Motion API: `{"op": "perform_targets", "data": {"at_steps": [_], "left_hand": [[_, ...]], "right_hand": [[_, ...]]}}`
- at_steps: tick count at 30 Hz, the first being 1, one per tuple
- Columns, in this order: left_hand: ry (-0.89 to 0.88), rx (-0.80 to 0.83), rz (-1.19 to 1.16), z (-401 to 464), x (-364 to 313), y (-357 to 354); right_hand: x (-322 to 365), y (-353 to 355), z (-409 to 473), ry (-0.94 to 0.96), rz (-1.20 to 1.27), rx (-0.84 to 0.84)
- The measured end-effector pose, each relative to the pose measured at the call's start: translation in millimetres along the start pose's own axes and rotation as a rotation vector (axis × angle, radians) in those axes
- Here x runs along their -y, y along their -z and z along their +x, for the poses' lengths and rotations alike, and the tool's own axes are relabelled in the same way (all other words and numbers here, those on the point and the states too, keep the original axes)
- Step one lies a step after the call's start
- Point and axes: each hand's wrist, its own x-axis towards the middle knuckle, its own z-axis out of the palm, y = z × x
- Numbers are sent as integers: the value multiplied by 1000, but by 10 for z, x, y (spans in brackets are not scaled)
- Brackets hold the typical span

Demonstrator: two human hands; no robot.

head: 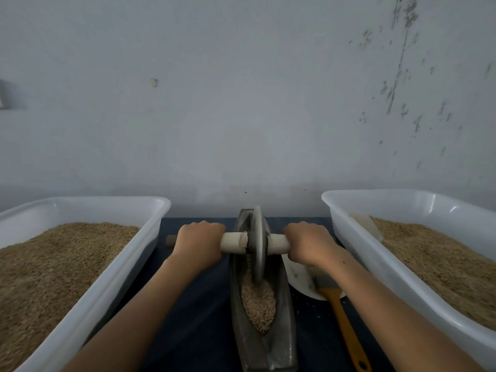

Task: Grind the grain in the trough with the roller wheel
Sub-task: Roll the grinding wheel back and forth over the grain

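A dark boat-shaped metal trough (243, 336) lies lengthwise on the dark cloth in front of me. Pale crushed grain (258, 302) fills its near half. The grey roller wheel (258, 242) stands upright in the trough's far half, its lower rim in the grain. A pale axle handle (233, 243) runs through its hub. My left hand (197, 244) grips the axle left of the wheel, and my right hand (308, 244) grips it on the right.
A white plastic tub (128, 267) of brown grain stands on the left, another white tub (357, 242) of grain on the right. A brush with an orange handle (343, 326) lies on a white plate (300, 277) right of the trough. A wall rises close behind.
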Motion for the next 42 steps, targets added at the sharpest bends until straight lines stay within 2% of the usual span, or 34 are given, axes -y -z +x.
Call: {"op": "perform_targets", "data": {"at_steps": [2, 4, 7, 11, 14, 17, 21, 23, 26, 29, 32, 35, 38, 42], "left_hand": [[13, -83, -15, -8, -4, -48], [5, -82, -29, -8, 14, -72], [-51, 51, -43, 15, 62, -28], [-103, 355, -119, 12, 107, 99], [-90, 443, -166, -5, 109, 122], [-70, 337, -113, 1, 85, 102], [-24, 17, -14, 16, 29, -9], [1, -62, -31, 12, 16, -50], [-13, -32, -65, 8, 45, -59], [-73, 143, -85, 10, 82, 16], [-88, 338, -114, -5, 82, 136], [-68, 432, -148, -25, 60, 177], [-40, 385, -116, -27, 52, 155], [-15, 143, -45, -7, 28, 61]], "right_hand": [[30, -42, 11, -13, 5, -107], [43, -34, 7, 5, -18, -138], [29, 49, -34, 39, -63, 29], [-2, 145, -86, 20, 75, 348], [-4, 146, -86, 22, 113, 395], [-1, 115, -51, 22, 67, 290], [4, 15, 0, 9, -1, 36], [17, -26, 21, -8, -3, -58], [29, -5, 23, 16, -35, -55], [16, 65, -7, 39, -50, 103], [-24, 115, -33, 27, 70, 319], [-42, 130, -38, 35, 125, 386], [-21, 108, -23, 24, 98, 346], [2, 45, 3, 4, 6, 107]]}}
